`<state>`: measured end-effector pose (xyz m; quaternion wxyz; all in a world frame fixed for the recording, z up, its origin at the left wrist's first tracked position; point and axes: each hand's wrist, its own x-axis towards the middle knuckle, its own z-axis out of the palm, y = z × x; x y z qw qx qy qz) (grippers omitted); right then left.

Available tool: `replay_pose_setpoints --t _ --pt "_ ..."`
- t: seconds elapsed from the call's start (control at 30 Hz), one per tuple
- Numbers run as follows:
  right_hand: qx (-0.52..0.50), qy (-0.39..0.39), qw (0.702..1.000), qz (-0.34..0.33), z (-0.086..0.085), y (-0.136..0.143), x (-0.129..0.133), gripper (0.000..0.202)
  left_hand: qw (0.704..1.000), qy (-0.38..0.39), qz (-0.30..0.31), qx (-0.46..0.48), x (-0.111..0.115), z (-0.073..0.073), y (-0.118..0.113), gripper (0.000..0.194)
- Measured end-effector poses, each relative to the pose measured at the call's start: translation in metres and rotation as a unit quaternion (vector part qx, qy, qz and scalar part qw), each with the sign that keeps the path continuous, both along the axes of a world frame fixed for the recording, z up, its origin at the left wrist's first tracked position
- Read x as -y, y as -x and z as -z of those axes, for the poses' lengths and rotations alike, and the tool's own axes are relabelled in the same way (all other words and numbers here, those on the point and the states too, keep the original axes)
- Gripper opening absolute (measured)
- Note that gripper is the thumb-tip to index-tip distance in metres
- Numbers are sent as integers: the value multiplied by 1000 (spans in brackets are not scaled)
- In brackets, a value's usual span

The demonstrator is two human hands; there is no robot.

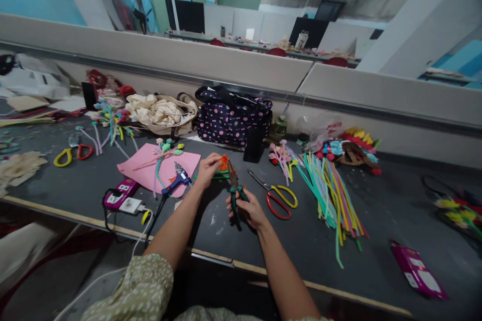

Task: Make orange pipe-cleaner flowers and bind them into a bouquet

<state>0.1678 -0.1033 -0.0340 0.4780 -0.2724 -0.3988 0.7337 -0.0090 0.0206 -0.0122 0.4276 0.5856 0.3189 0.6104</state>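
Left hand (208, 169): fingers pinched on orange fuzzy piece (224, 162), held over tabletop (293, 246) near front edge. Right hand (248, 209): fingers clamped round handles of pliers (233, 179), tips at orange piece. Behind, against partition: tan cloth bag (183, 127) gaped open, crumpled cream cloth (161, 111) bulging out. Beside it, dark polka-dot bag (230, 123) stood upright; contents hidden. Black phone (253, 145) stood before its right side. Farther right, green jar (279, 126); could not tell what was inside.

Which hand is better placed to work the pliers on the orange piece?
Right, I'd say: the right hand holds the pliers by the handles, jaws at the orange piece; the left hand is occupied holding that piece.
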Motion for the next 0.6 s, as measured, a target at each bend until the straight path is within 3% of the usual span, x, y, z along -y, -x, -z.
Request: replay_pose_setpoints --t 0.6 --pt "14 -7 1000 19 1 0 -1 25 1000 1 -5 -5 -2 1 1 12"
